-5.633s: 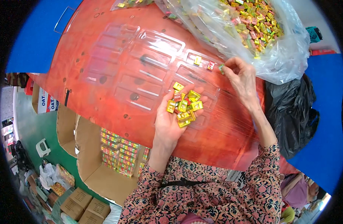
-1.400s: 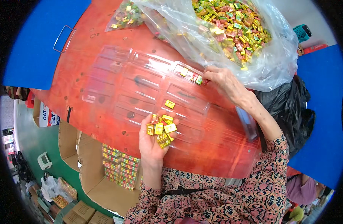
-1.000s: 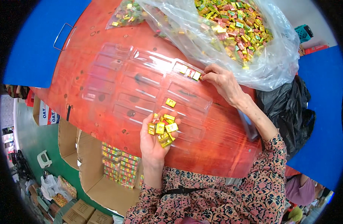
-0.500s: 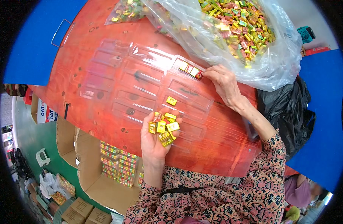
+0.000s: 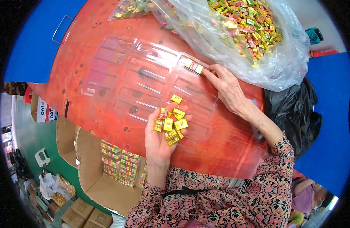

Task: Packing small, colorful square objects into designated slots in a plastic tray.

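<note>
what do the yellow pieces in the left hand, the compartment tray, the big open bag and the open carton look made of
Yellow pieces: glossy, shining at their edges; plastic or foil wrap, hard to tell.
Compartment tray: clear, glossy plastic; the red tabletop shows through.
Big open bag: likely plastic film; translucent and creased.
Open carton: matte brown, probably cardboard, with stiff folded walls.

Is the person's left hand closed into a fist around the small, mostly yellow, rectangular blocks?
No, the left hand lies open, palm up, with the blocks visible on it.
</note>
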Demonstrator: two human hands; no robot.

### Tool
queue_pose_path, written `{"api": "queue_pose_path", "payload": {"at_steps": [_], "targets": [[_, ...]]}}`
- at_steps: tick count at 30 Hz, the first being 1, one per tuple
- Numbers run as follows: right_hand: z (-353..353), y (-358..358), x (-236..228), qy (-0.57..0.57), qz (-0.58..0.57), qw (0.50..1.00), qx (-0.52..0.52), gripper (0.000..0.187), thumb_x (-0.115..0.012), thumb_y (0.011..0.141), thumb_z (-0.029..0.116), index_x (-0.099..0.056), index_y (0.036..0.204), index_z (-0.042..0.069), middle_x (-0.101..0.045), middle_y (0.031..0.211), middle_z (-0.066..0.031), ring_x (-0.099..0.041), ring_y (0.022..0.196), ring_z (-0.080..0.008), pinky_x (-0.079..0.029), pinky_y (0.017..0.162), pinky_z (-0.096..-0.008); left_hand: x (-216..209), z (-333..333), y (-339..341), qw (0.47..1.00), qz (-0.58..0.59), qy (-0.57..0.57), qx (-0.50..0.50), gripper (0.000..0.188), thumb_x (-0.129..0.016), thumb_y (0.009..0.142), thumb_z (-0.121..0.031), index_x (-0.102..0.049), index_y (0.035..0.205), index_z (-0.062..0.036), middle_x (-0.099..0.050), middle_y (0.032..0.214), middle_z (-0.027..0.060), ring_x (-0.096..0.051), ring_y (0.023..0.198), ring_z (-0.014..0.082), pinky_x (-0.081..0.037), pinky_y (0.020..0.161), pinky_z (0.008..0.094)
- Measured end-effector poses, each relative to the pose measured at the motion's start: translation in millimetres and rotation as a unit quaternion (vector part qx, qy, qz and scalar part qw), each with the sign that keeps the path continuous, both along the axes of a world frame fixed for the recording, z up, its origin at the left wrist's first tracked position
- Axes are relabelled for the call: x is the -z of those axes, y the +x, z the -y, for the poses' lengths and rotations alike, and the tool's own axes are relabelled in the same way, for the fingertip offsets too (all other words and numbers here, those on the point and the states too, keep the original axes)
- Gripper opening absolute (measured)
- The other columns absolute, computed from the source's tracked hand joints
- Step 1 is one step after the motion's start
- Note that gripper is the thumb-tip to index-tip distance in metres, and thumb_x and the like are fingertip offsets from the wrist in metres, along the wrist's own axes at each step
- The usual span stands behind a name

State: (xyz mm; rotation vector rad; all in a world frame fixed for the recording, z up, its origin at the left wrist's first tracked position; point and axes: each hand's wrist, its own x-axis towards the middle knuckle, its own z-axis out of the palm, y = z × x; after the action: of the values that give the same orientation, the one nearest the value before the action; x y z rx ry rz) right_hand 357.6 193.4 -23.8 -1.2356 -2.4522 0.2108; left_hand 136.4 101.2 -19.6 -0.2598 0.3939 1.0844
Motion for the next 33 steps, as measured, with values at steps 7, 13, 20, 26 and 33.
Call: {"api": "queue_pose_path", "payload": {"at_steps": [7,13,20,26,33], "targets": [[6,1,-8,-0.022,-0.038,0.999,0.019,0.04,-0.047,0.069,-0.009,-0.051,0.109,-0.002,-0.051,0.105,-0.0166,-0.052,0.096,-0.032,-0.045,0.08,-0.0355,-6,6,2,1.0,0.009,-0.009,0.005,0.045,-0.034,0.092,-0.034,-0.048,0.118,0.0004,-0.052,0.116,0.0219,-0.057,0.095,0.0337,-0.053,0.064,0.04],[18,-3,-10,-0.022,-0.008,1.0,-0.01,0.035,-0.049,0.071,-0.009,-0.054,0.105,-0.002,-0.051,0.104,-0.017,-0.054,0.094,-0.031,-0.046,0.078,-0.0332,-10,10,1,1.0,-0.02,-0.003,0.012,0.047,-0.034,0.092,-0.035,-0.044,0.122,-0.0001,-0.051,0.118,0.021,-0.057,0.096,0.0331,-0.054,0.065,0.0393],[49,-49,-43,-0.272,-0.288,0.918,-0.01,0.017,-0.054,0.082,0.007,-0.06,0.095,-0.002,-0.058,0.085,-0.0143,-0.056,0.088,-0.0258,-0.045,0.07,-0.0329,-5,19,3,0.997,0.028,0.037,0.068,0.051,-0.033,0.092,-0.037,-0.042,0.124,0.0015,-0.05,0.119,0.022,-0.057,0.099,0.0367,-0.056,0.067,0.0435],[51,-55,-39,-0.272,-0.252,0.918,-0.139,0.026,-0.053,0.085,0.022,-0.062,0.09,-0.001,-0.059,0.084,-0.0126,-0.054,0.083,-0.0262,-0.04,0.076,-0.0368,0,27,10,0.997,0.04,-0.008,0.061,0.044,-0.034,0.093,-0.036,-0.049,0.113,0.0,-0.059,0.102,0.02,-0.061,0.085,0.0372,-0.056,0.059,0.0455],[46,-61,-46,-0.448,-0.297,0.838,-0.092,0.019,-0.057,0.085,0.015,-0.06,0.093,-0.002,-0.059,0.087,-0.0063,-0.055,0.078,-0.0122,-0.045,0.067,-0.0261,-5,24,15,0.996,-0.023,0.056,0.062,0.043,-0.035,0.094,-0.035,-0.049,0.113,0.0006,-0.059,0.098,0.0206,-0.062,0.083,0.036,-0.055,0.053,0.0395]]}}
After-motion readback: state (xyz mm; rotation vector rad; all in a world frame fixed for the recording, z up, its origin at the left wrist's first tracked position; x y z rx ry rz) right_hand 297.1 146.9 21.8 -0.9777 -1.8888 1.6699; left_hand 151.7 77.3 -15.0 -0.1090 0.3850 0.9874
